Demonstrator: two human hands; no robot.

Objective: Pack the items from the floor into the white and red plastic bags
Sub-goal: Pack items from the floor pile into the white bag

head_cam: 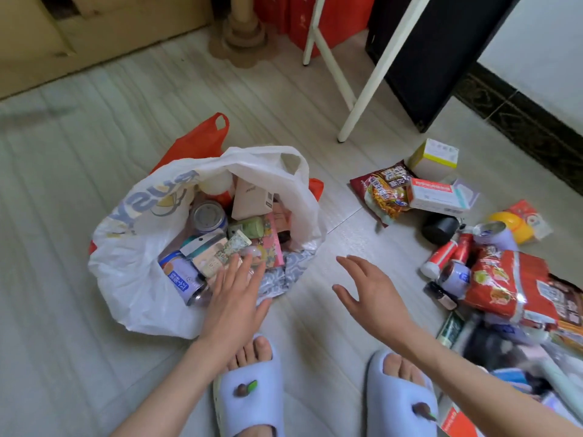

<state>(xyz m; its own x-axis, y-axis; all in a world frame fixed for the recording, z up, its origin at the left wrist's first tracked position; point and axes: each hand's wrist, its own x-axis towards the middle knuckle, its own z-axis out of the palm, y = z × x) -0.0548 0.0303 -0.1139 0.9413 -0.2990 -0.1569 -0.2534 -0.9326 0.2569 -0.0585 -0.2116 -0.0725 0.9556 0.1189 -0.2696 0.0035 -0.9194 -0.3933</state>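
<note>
- Head view, far left: the white bag sits on the floor with its mouth spread wide, probably so items can be dropped in without holding it open. It already holds cans, small boxes and packets.
- The red bag lies mostly under and behind the white one, only a handle and edges showing; it looks unused so far.
- The left hand is flat over the near rim of the white bag, fingers straight and grasping nothing, perhaps steadying or pressing the contents down.
- The right hand hovers above bare floor between bag and pile, fingers spread and empty, palm turned toward the unpacked goods.
- To the right, well apart from the bags, lie the remaining items: a noodle packet, a yellow-topped box, a red snack bag, cans and bottles.
- Much is left to pack; the right hand seems best placed to fetch next.
</note>
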